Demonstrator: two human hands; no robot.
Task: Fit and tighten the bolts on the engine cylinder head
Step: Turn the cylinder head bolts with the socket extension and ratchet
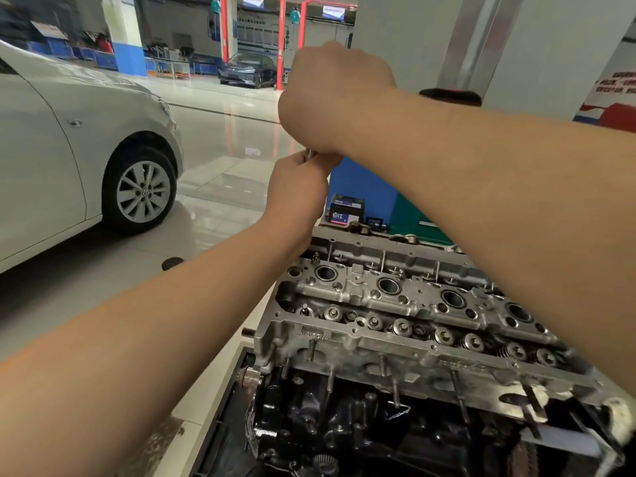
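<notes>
Both your hands are up above the cylinder head (406,304)'s far-left corner: left hand (296,191) fingers curled round a thin metal tool (309,154), right hand (330,98) fisted directly over it, contents hidden.

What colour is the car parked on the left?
White, with silver spoked wheels; the car shows in the head view, the only one here.
</notes>
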